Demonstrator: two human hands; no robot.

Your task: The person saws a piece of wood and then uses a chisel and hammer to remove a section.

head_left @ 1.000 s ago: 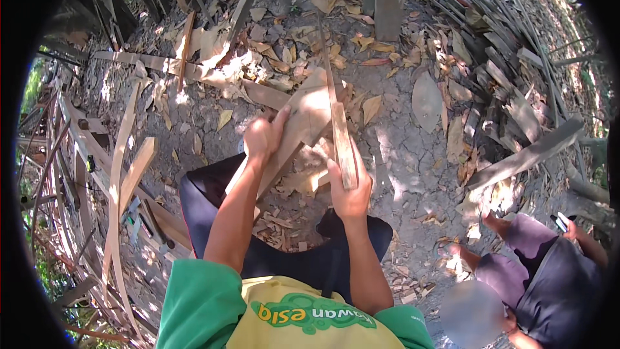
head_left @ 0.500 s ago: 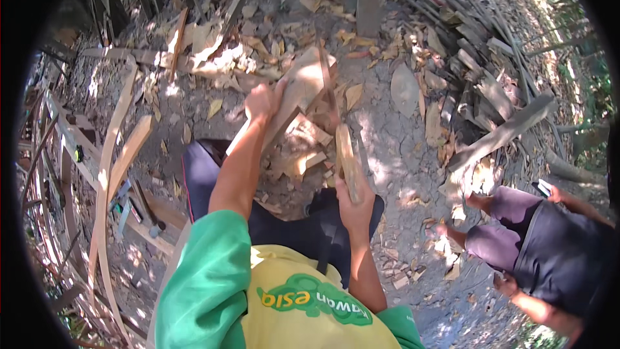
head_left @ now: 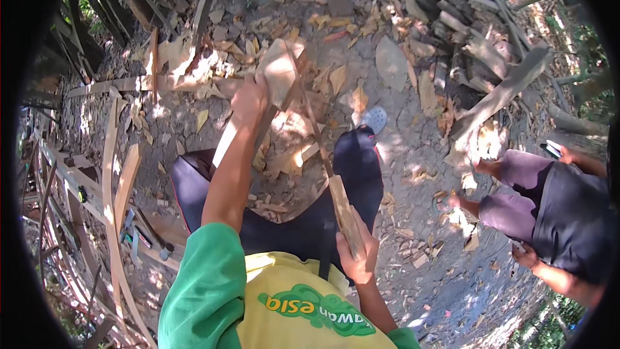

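My left hand is wrapped round a thick, pale wood block with a notch in its side, pressing on it between my knees. My right hand is closed on the wooden handle of a machete. The machete's long, narrow, brownish blade slants up and left, its far end lying over or against the right edge of the block. Whether blade and wood touch, I cannot tell. Wood chips and dry leaves lie on the ground below the block.
Long wooden strips and tools lie at my left. A person sits at the right, holding a small object. Split logs are piled at the far right. My right foot wears a grey clog.
My right hand has drawn the machete back toward my body, and its blade now slants more to the left. My left hand still grips the block. My right foot has come into sight.
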